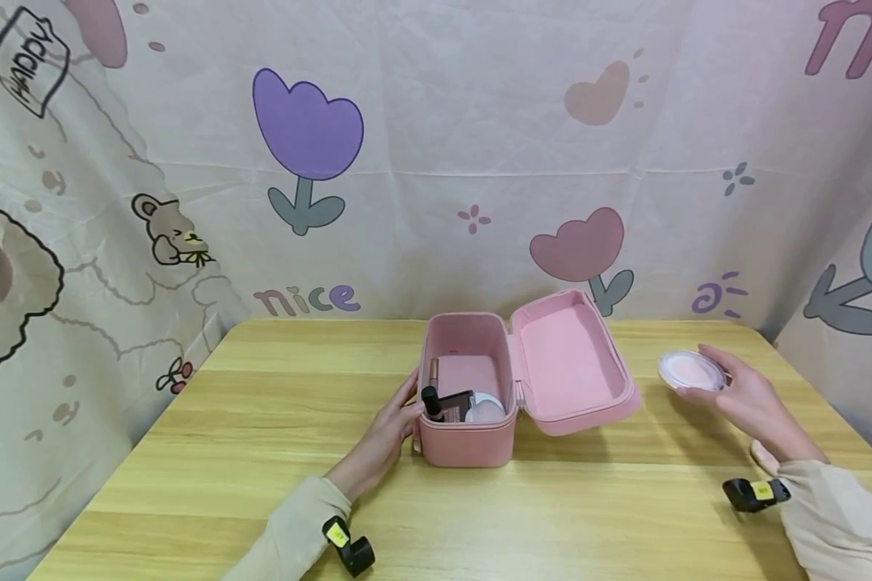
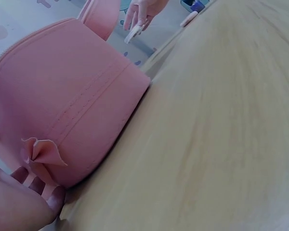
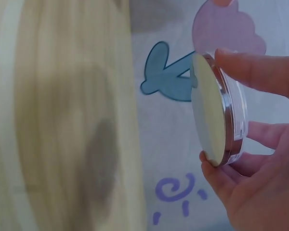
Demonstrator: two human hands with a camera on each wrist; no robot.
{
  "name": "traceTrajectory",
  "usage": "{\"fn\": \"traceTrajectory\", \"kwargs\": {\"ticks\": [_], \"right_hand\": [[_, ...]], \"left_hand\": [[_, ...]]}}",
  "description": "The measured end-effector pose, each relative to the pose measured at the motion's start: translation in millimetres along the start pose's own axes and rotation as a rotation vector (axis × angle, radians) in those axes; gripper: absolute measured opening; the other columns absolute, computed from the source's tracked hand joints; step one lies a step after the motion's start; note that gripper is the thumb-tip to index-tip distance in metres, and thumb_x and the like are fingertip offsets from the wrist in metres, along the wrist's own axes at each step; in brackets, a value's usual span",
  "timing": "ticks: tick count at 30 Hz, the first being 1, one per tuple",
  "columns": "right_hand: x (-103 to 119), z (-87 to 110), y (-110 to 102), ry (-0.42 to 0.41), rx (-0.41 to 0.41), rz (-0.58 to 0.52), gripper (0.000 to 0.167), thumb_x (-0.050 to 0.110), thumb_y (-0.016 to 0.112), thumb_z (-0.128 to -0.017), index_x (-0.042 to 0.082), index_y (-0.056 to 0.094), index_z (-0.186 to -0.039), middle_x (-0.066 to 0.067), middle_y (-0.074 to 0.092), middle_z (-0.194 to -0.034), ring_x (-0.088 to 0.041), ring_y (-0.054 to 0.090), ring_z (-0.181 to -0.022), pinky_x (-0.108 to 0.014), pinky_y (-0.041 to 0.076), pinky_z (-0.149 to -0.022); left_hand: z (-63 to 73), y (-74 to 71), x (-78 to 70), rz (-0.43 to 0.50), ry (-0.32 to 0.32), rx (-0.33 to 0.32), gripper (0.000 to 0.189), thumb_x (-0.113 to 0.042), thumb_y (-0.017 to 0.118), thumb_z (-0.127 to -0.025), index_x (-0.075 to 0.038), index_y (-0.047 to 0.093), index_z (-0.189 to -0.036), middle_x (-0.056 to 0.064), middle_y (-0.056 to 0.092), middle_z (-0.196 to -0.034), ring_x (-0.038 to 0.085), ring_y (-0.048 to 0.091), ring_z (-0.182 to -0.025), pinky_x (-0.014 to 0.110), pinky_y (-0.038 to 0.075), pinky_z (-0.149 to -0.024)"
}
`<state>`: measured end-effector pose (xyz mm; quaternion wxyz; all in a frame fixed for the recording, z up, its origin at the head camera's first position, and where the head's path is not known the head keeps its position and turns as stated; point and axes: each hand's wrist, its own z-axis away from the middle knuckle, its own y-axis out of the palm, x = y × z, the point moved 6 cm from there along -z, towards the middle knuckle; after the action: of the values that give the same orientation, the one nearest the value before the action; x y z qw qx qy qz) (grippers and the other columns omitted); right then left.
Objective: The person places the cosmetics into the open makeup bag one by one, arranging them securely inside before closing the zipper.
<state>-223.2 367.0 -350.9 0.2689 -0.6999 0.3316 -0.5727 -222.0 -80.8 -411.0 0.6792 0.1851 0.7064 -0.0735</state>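
Note:
A pink zippered case stands on the table with its lid swung out to the right. Inside lie a black-capped tube, a slim brownish tube, a dark flat palette and a round white item. My left hand rests against the case's left side, fingertips beside a small pink tab. Off to the right, my right hand holds a round powder compact above the table, thumb and fingers at its edge. A copper-coloured band circles the compact.
On the wooden table, a small pale pink object lies near the right wrist, partly hidden by it. A printed cloth hangs behind and along the sides. Black cameras are strapped to both wrists.

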Motion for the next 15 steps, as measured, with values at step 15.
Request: {"fn": "traceTrajectory", "kwargs": {"ticks": [15], "right_hand": [[51,9.5,-1,-0.034,0.041,-0.046,0.089,0.029,0.075,-0.084,-0.005,0.025,-0.149,-0.038,0.031,-0.143,-0.062,0.035,-0.120,-0.072,0.032,-0.089]], "left_hand": [[1.9,-2.1,1.9,0.059,0.011,-0.032,0.068,-0.020,0.051,-0.095,-0.011,0.019,-0.154,0.016,0.019,-0.157,0.032,0.022,-0.139,0.046,0.015,-0.113]]}}
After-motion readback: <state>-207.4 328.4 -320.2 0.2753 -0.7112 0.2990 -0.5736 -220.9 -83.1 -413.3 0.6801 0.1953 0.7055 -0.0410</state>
